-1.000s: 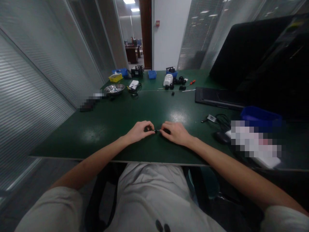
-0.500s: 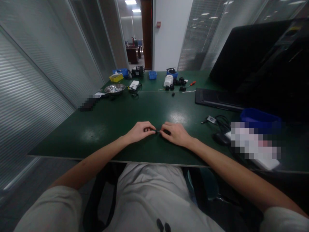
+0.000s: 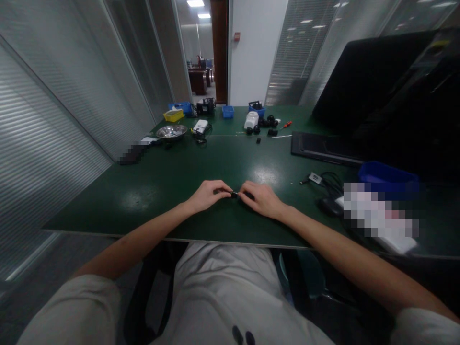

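Observation:
Near the front edge of the green table (image 3: 172,167), my left hand (image 3: 212,195) pinches a small dark piece (image 3: 234,195) between thumb and fingertips. Facing it, my right hand (image 3: 261,198) is closed, with thumb and fingers round a small dark object whose shape is mostly hidden. A tiny bright part shows between the fingertips of the two hands, and the two held items meet there or nearly so. Both hands rest low over the tabletop.
A metal bowl (image 3: 171,132), yellow tray (image 3: 173,115) and white device with cables (image 3: 200,126) stand back left. Black parts (image 3: 268,121) and a red screwdriver (image 3: 286,124) lie farther back. At right are a keyboard (image 3: 323,147), blue bin (image 3: 388,177) and mouse (image 3: 329,206).
The fingers of my left hand have shifted slightly, and the dark piece at their tips shows more plainly. My right hand has hardly moved.

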Demonstrator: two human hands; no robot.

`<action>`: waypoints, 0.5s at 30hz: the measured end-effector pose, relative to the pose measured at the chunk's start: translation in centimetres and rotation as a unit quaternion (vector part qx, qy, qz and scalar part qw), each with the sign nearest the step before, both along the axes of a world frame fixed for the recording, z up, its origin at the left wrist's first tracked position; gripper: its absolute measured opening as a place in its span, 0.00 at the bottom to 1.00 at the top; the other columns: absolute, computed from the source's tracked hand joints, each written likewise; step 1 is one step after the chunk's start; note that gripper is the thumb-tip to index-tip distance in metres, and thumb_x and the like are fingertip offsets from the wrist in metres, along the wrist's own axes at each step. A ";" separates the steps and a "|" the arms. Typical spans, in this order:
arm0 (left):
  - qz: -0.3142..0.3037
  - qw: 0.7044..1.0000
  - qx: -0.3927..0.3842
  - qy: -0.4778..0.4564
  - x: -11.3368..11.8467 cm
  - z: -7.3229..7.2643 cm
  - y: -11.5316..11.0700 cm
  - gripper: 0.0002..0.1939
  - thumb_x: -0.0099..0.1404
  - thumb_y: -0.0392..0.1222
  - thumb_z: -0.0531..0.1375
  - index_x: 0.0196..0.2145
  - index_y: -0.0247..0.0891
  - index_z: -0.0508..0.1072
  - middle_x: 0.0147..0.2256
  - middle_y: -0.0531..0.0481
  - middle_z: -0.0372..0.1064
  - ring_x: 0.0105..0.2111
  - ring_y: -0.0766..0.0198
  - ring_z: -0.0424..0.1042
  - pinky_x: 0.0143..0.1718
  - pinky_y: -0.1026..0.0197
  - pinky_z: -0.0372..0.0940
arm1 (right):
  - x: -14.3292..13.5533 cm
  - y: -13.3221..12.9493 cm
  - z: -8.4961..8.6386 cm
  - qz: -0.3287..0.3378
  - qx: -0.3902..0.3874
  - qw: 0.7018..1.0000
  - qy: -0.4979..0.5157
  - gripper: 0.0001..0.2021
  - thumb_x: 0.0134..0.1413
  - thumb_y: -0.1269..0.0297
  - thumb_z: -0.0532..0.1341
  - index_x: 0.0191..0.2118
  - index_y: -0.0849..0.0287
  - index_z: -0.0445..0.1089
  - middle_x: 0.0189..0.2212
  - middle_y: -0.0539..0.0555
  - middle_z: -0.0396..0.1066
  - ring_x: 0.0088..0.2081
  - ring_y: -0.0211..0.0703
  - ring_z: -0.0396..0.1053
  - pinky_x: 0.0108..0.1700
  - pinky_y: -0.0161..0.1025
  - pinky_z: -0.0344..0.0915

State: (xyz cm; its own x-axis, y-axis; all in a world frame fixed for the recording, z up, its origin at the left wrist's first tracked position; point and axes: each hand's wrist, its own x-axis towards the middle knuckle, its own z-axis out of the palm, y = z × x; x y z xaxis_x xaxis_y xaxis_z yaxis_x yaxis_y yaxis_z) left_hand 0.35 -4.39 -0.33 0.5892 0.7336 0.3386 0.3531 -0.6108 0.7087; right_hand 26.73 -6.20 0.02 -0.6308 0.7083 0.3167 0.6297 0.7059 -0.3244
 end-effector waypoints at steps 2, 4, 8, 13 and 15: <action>0.000 1.000 0.011 0.003 0.0 0.0 -0.1 0.10 0.71 0.43 0.65 0.44 0.36 0.82 0.41 0.44 0.78 0.40 0.60 0.77 0.43 0.61 0.68 | 0.0 0.0 0.0 -0.004 0.009 1.000 -0.014 0.12 0.74 0.55 0.54 0.44 0.56 0.70 0.39 0.53 0.72 0.35 0.41 0.68 0.35 0.37 0.54; -0.005 1.000 0.026 0.012 0.1 0.0 -0.2 0.10 0.71 0.43 0.65 0.44 0.35 0.82 0.41 0.44 0.77 0.39 0.60 0.76 0.43 0.61 0.68 | -0.1 -0.2 0.1 -0.007 0.022 0.999 -0.039 0.12 0.74 0.55 0.54 0.44 0.56 0.71 0.39 0.53 0.72 0.34 0.41 0.68 0.34 0.38 0.52; -0.026 0.998 0.044 0.030 0.2 0.0 -0.6 0.10 0.72 0.43 0.64 0.44 0.35 0.82 0.41 0.44 0.77 0.39 0.61 0.76 0.43 0.61 0.68 | -0.6 -0.7 0.4 -0.004 0.043 0.995 -0.086 0.13 0.75 0.56 0.53 0.44 0.56 0.71 0.39 0.53 0.72 0.33 0.40 0.68 0.32 0.39 0.49; -0.029 0.999 0.035 0.018 0.3 0.0 -0.6 0.09 0.71 0.43 0.65 0.43 0.37 0.82 0.42 0.44 0.78 0.42 0.59 0.77 0.47 0.60 0.68 | -1.1 -1.0 0.3 -0.007 0.054 0.994 -0.095 0.14 0.76 0.56 0.51 0.46 0.56 0.70 0.40 0.54 0.73 0.33 0.41 0.68 0.31 0.39 0.49; -0.023 0.999 0.026 0.012 0.3 -0.1 -0.5 0.09 0.71 0.43 0.65 0.43 0.37 0.82 0.42 0.44 0.79 0.43 0.58 0.77 0.47 0.59 0.68 | -1.1 -1.0 0.1 -0.008 0.054 0.994 -0.094 0.14 0.76 0.56 0.50 0.46 0.56 0.69 0.41 0.55 0.73 0.33 0.41 0.69 0.31 0.39 0.49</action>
State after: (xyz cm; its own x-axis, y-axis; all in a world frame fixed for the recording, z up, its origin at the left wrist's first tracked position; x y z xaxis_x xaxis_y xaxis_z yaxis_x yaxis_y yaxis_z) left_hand 0.66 -4.88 -0.44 0.6304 0.6869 0.3616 0.3395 -0.6629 0.6673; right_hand 25.61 -7.18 0.14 -0.6754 0.6867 0.2688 0.6831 0.7199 -0.1229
